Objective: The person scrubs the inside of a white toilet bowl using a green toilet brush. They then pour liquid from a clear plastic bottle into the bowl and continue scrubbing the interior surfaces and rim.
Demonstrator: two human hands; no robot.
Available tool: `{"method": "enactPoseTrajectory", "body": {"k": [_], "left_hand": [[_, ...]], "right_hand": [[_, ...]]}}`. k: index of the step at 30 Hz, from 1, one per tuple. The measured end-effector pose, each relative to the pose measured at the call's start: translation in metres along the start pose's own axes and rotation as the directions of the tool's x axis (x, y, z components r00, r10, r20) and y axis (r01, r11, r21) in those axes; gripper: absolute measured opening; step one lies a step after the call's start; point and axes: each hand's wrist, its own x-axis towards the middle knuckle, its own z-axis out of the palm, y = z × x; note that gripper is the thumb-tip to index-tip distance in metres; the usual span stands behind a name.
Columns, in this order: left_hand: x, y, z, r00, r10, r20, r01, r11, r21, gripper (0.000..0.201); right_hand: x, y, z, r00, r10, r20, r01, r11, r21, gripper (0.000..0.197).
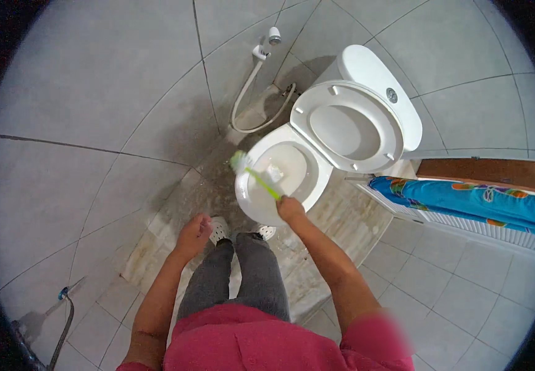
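A toilet brush (264, 183) with a lime-green handle is in my right hand (290, 209), whose fingers are wrapped round the handle's end. Its bristle head points left and hovers over the left rim of the white toilet bowl (324, 162); whether it touches the rim, I cannot tell. Some water shows at the bottom of the bowl. The seat and lid (347, 126) are raised against the white cistern (381, 93). My left hand (194, 235) hangs left of the bowl above my shoe, its fingers curled, with nothing visible in them.
A white spray hose (239, 110) hangs on the tiled wall left of the toilet, its spray head (274, 37) above. A blue patterned cloth (459, 196) is at the right. At lower left a tap (64, 293) carries a dark hose. My shoes (219, 229) stand on wet, stained floor.
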Motion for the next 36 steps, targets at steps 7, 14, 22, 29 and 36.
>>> {"method": "enactPoseTrajectory", "body": {"k": [7, 14, 22, 29, 36], "left_hand": [[0.011, 0.020, 0.029, 0.999, -0.020, -0.027, 0.022, 0.996, 0.085, 0.018], [0.027, 0.041, 0.066, 0.999, -0.046, -0.016, 0.046, 0.998, 0.031, 0.018], [0.051, 0.083, 0.092, 0.997, -0.070, 0.019, 0.069, 0.995, 0.066, 0.017], [0.054, 0.083, 0.109, 0.997, -0.073, 0.030, 0.072, 0.997, 0.029, 0.017], [0.057, 0.102, 0.116, 0.999, -0.025, 0.040, 0.022, 0.997, 0.078, 0.019]], "right_hand": [[0.043, 0.041, -0.027, 0.977, 0.174, -0.121, -0.162, 0.982, 0.102, 0.037], [0.036, 0.148, -0.049, 0.952, 0.282, -0.121, -0.285, 0.959, -0.010, 0.040], [0.054, 0.141, -0.058, 0.962, 0.273, 0.005, -0.273, 0.961, -0.048, 0.041], [0.035, 0.133, -0.088, 0.998, 0.062, -0.010, -0.063, 0.996, -0.065, 0.041], [0.035, 0.182, -0.079, 0.973, 0.209, -0.097, -0.199, 0.975, 0.100, 0.044]]}}
